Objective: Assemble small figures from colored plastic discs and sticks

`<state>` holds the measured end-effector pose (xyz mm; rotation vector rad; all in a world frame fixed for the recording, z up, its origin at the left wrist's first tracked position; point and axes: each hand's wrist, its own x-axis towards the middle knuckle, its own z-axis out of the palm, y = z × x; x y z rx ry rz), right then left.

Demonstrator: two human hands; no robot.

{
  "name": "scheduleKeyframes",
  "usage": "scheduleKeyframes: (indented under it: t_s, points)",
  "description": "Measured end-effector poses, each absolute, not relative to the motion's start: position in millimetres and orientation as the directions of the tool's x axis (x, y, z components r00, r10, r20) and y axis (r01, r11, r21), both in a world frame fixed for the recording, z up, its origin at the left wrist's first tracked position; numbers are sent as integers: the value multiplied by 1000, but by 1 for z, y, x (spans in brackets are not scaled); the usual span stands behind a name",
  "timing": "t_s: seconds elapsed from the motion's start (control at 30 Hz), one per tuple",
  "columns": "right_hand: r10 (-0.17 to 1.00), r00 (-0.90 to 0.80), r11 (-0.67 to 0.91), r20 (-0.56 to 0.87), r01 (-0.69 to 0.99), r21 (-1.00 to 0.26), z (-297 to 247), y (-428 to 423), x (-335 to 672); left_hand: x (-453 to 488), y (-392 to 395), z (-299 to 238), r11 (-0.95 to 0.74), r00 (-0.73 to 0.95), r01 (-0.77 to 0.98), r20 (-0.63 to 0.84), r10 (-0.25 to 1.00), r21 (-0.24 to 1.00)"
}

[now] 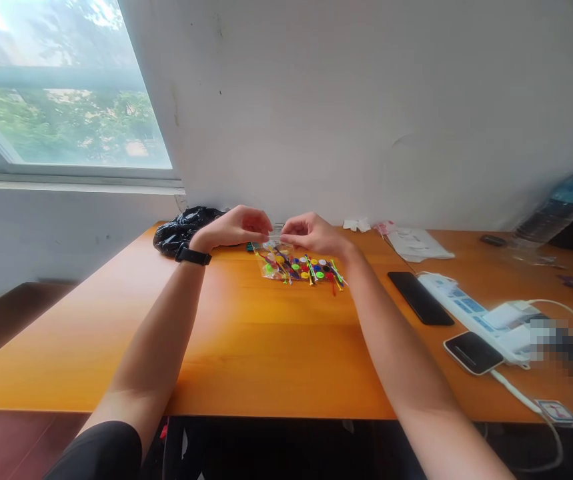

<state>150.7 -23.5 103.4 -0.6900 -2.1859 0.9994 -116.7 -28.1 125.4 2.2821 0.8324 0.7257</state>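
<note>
My left hand [241,225], with a black band on its wrist, pinches the top edge of a clear plastic bag [267,257]. On the other side of the same edge, my right hand [309,233] is closed in a pinch. Colourful small pieces [311,270] lie in and beside the bag: round button-like discs and thin sticks in yellow, green, blue, red and white. Some sit under the see-through film, and where the bag ends on the right is hard to tell. Both hands are raised slightly above the wooden table [266,347].
A crumpled black plastic bag [181,230] lies left of my left hand. To the right are a black phone [419,298], a white power strip [459,303] with cables, a white-edged device [473,352], white packaging [419,244] and a large clear bottle [551,210]. The wall stands behind.
</note>
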Motion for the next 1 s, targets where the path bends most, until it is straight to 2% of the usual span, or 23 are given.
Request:
scheduleKeyframes:
  t_s: [0.23,0.4,0.47,0.53,0.6,0.67,0.73,0.87,1.0]
  points:
    - [665,-654,574,361,137,-808,105,-29,144,-121,-38,142,-640,674,519,189,714,567]
    - [702,-621,583,348,221,-782,110,-27,157,-173,-22,131,-519,663,673,-119,739,527]
    - [709,-631,572,316,252,-781,109,-24,163,-197,-10,116,-404,576,761,-242,781,507]
    - [716,-642,550,273,279,-787,105,-18,168,-217,0,99,-238,401,880,-375,836,410]
    - [719,-659,530,222,313,-788,98,-11,171,-230,9,84,-129,277,938,-473,836,321]
    - [717,-675,522,174,355,-776,88,-2,172,-238,15,72,-97,223,958,-490,843,271]
    - [720,-681,519,134,400,-755,78,6,172,-240,22,63,-129,241,955,-443,864,268]
    - [752,-654,505,82,491,-710,63,14,167,-238,34,50,-200,304,934,-366,880,295]
    - [811,-586,465,7,636,-616,53,14,160,-239,40,38,-122,256,925,-352,900,360]
